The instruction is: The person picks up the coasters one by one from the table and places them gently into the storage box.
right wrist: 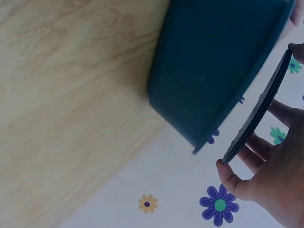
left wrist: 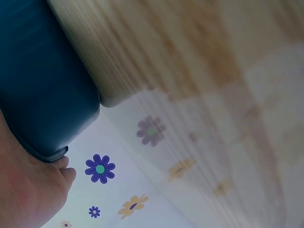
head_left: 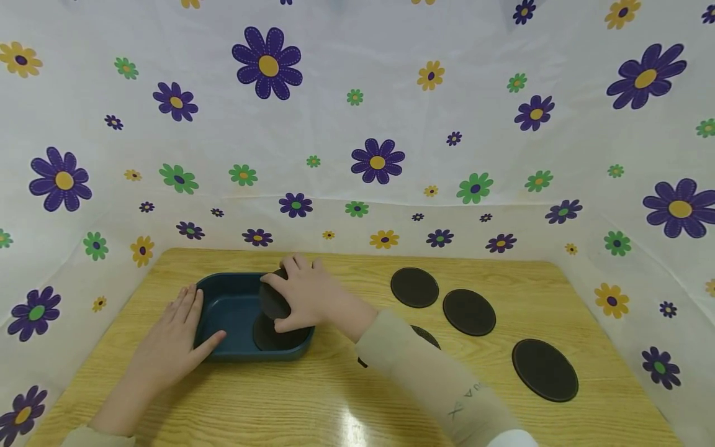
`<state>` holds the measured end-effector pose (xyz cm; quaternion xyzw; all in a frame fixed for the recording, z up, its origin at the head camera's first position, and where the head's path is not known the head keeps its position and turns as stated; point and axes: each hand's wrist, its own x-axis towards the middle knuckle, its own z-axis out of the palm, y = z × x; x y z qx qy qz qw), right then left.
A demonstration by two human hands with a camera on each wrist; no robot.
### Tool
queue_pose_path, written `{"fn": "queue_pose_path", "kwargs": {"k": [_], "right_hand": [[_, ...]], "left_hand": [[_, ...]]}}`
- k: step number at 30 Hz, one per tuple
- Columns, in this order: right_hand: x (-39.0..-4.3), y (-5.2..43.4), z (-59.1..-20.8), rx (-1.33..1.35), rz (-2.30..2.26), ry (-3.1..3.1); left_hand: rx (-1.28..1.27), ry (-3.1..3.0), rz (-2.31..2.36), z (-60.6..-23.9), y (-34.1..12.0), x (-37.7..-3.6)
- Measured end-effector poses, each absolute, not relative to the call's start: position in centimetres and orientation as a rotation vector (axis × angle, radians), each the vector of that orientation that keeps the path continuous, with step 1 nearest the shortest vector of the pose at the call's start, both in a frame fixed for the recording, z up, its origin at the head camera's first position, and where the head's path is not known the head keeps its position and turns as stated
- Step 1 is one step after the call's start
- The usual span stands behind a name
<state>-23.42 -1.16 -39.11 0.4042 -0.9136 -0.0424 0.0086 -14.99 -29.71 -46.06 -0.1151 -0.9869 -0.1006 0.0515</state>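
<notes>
A dark teal tray (head_left: 254,355) stands on the wooden table (head_left: 279,403). My right hand (head_left: 290,297) grips a dark round disc (head_left: 272,302) by its edge, tilted over the tray's right half. Another dark disc (head_left: 268,338) lies inside the tray below it. The right wrist view shows the held disc (right wrist: 259,111) edge-on between my fingertips (right wrist: 227,172), just clear of the tray's wall (right wrist: 213,66). My left hand (head_left: 190,320) lies flat on the table with straight fingers, its thumb against the tray's left side. The left wrist view shows that hand (left wrist: 28,190) beside the tray (left wrist: 42,85).
Three loose dark discs (head_left: 414,287) (head_left: 469,311) (head_left: 544,369) lie on the table to the right, and one more disc (head_left: 429,336) is partly hidden under my right forearm. A white cloth with flowers (head_left: 357,155) walls in the table at the back and sides.
</notes>
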Motion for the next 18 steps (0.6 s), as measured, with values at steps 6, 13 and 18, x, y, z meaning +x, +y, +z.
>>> {"fn": "queue_pose_path", "kwargs": {"k": [6,13,18], "right_hand": [[-23.1,-2.2,-40.4,1.273,-0.175,-2.857],[-22.7,-2.9,-41.8,1.295,-0.185,-2.858],[-22.6,-3.0,-42.4,1.285,-0.19,-2.859]], "left_hand": [[-0.345,-3.0,-0.297,-46.1,-29.7,-15.0],[-0.344,-2.996,-0.298,-46.2,-29.7,-15.0],[-0.344,-2.999,-0.297,-46.2,-29.7,-15.0]]}}
